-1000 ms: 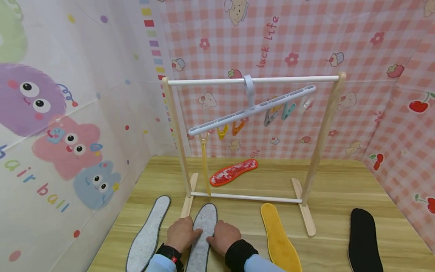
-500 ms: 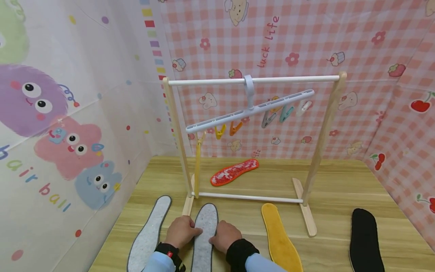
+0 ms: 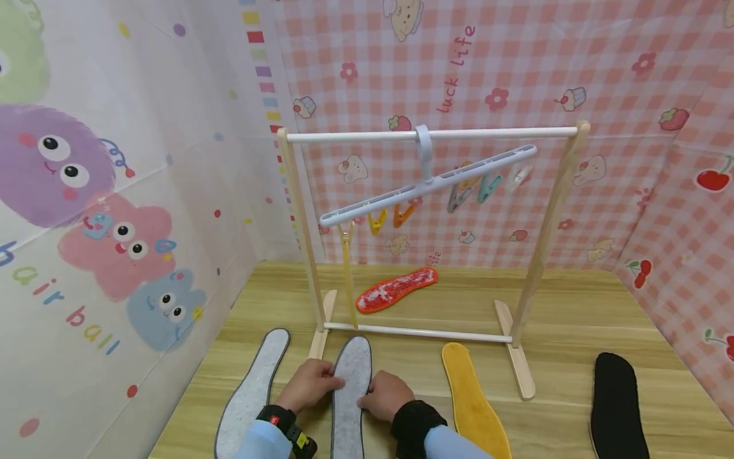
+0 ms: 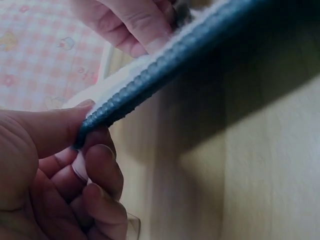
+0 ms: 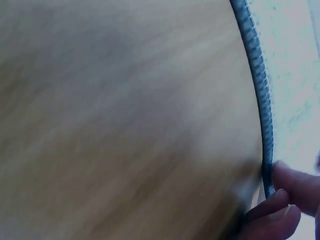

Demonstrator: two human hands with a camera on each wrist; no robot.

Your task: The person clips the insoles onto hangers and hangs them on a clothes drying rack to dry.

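Note:
Between my two hands is a grey felt insole (image 3: 352,408) with dark stitched edging. My left hand (image 3: 312,384) pinches its left edge, thumb on top and fingers beneath, as the left wrist view shows. On the opposite edge my right hand (image 3: 388,396) pinches it the same way. In the left wrist view the insole's edge (image 4: 145,75) stands off the wooden table, with a shadow below. A second grey insole (image 3: 252,395) lies to the left of my left hand. To the right of my right hand lies a yellow insole (image 3: 473,401).
Behind the hands stands a wooden rack (image 3: 548,242) with a white top bar. A tilted pale hanger (image 3: 395,196) hangs there with several coloured clips; a yellow insole (image 3: 348,280) dangles edge-on from its left end. A red insole (image 3: 395,290) lies behind, a black insole (image 3: 618,408) far right.
The grey insole between my hands has come up off the table and shifted slightly forward and right, both hands moving with it. The hanging yellow insole and the hanger have swung.

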